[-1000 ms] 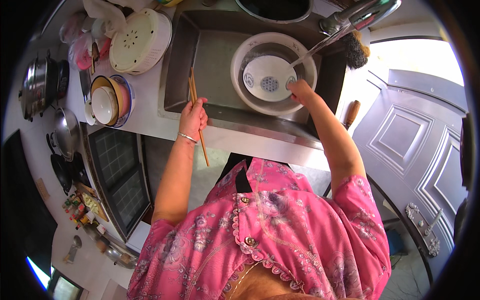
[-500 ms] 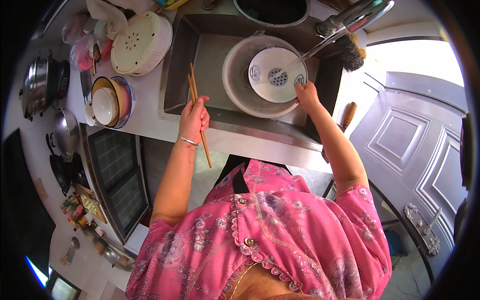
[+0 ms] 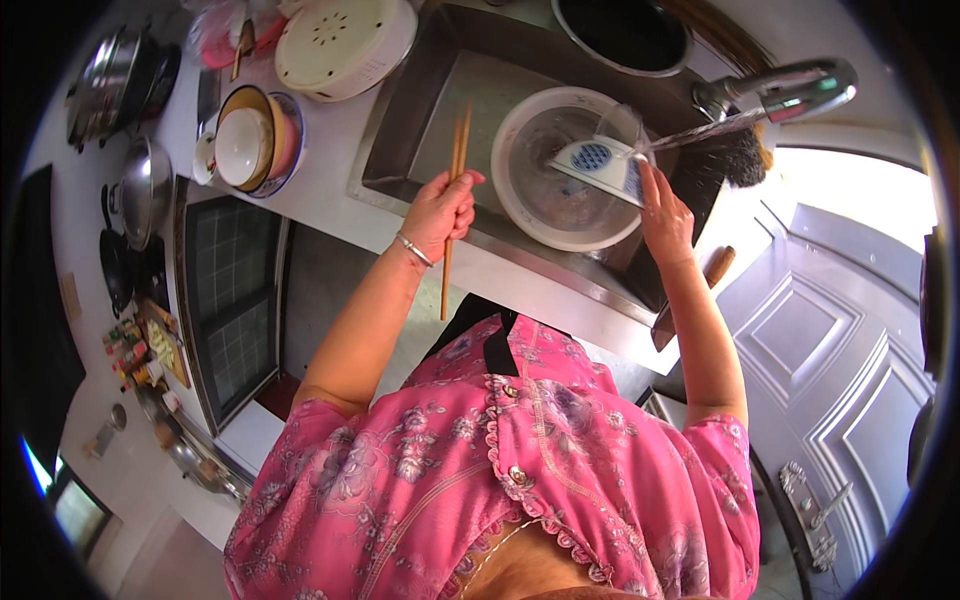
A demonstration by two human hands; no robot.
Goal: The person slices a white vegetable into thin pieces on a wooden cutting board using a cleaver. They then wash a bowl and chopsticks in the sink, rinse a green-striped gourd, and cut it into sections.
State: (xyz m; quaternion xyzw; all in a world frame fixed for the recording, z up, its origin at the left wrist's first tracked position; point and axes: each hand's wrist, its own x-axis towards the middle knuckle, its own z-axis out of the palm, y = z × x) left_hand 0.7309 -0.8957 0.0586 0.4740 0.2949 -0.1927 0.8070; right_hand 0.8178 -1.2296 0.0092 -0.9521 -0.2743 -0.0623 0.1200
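Over the sink point(image 3: 470, 85), my right hand point(image 3: 668, 215) grips the edge of a white plate with blue patterns point(image 3: 612, 178). The plate is tipped steeply, above a round whitish basin point(image 3: 503, 190) with water in it. A stream of water point(image 3: 700, 133) runs from the tap point(image 3: 825, 92) onto the plate and splashes off. My left hand point(image 3: 440, 215), a bracelet at its wrist, is closed round a pair of wooden chopsticks point(image 3: 460, 140). They point away from me, at the sink's near left edge, apart from the basin.
Left on the counter are stacked bowls point(image 3: 242, 148) and a round white perforated lid or steamer point(image 3: 335, 50). A dark-filled round pot point(image 3: 625, 35) stands behind the sink, a dark bristly brush point(image 3: 735, 160) by the tap. A wooden-handled tool point(image 3: 718, 268) lies at the right edge.
The plate has gone from facing up to steeply tilted, turned by my right hand under the stream. The chopsticks in my left hand have come nearer the basin. The whole view has shifted.
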